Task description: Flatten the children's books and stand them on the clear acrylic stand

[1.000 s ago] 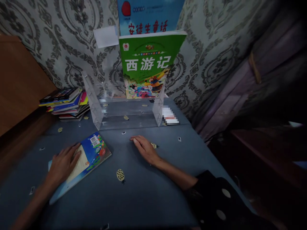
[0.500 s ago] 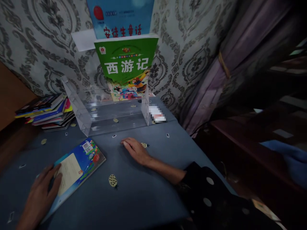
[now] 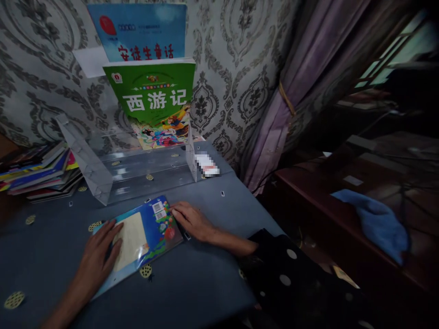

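A blue paperback book (image 3: 151,228) lies on the dark blue tabletop, its barcode side up with a pale text panel. My left hand (image 3: 99,249) rests on its left part, fingers stretched out over the cover. At the book's right edge is my right hand (image 3: 195,224), its fingers drawn together with the tips at the edge by the barcode. Behind, a clear plastic book stand (image 3: 85,157) holds a green book (image 3: 154,105) upright. A taller blue book (image 3: 147,32) with red lettering shows above and behind the green one.
To the left lies an uneven pile of books (image 3: 41,173). A small blurred-out item (image 3: 207,165) sits beside the stand's right end. Past the table's right edge hangs a tied purple curtain (image 3: 274,114), and a blue cloth (image 3: 377,224) lies on a reddish-brown surface.
My left hand has slid the blue paperback to the right along the tabletop. Its right edge now meets the fingertips of my right hand. The view has turned to the right.
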`<action>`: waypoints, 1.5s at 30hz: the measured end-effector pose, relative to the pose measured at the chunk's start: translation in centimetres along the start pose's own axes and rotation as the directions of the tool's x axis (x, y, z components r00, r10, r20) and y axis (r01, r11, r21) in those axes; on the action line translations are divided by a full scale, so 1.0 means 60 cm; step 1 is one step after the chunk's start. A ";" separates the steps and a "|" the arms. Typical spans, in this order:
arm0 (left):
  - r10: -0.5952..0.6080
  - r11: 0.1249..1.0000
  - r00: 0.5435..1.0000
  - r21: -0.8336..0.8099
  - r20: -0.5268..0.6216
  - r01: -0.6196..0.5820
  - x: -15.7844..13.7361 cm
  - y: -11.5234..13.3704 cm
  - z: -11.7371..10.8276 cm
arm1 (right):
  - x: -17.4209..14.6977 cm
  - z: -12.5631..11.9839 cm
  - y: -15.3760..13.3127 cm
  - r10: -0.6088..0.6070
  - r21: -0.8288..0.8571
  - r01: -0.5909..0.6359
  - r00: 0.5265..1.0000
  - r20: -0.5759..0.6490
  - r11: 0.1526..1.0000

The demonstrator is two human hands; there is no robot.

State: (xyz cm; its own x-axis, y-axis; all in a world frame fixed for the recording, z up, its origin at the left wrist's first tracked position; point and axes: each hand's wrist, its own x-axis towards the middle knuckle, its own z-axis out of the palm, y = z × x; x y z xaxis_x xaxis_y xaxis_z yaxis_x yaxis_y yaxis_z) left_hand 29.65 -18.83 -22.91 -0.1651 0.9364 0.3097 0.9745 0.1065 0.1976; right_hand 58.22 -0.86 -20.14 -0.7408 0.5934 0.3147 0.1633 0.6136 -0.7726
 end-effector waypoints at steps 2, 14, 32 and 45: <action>0.044 0.999 0.999 -0.013 -0.005 -0.044 0.031 0.023 0.014 | -0.003 -0.011 0.007 0.005 -0.020 -0.006 1.000 -0.024 1.000; 0.170 0.980 0.985 -0.108 0.025 -0.166 0.168 0.075 0.031 | 0.017 -0.067 0.070 0.143 0.119 -0.123 0.973 -0.179 0.985; 0.554 0.832 0.830 -0.051 0.065 -0.552 0.153 0.243 0.046 | -0.054 -0.085 0.047 0.046 0.074 -0.041 0.997 -0.067 0.996; 0.564 0.822 0.826 -0.102 0.000 -0.561 0.153 0.237 0.045 | -0.062 -0.096 0.049 0.137 0.297 -0.101 0.985 -0.103 0.950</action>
State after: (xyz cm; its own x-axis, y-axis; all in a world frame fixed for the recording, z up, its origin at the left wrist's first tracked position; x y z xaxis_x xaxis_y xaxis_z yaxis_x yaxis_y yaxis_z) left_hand 42.42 -7.82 -19.76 0.4127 0.8334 0.3674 0.8778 -0.4716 0.0837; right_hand 65.19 1.77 -20.42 -0.6406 0.7223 0.2606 0.0370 0.3680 -0.9291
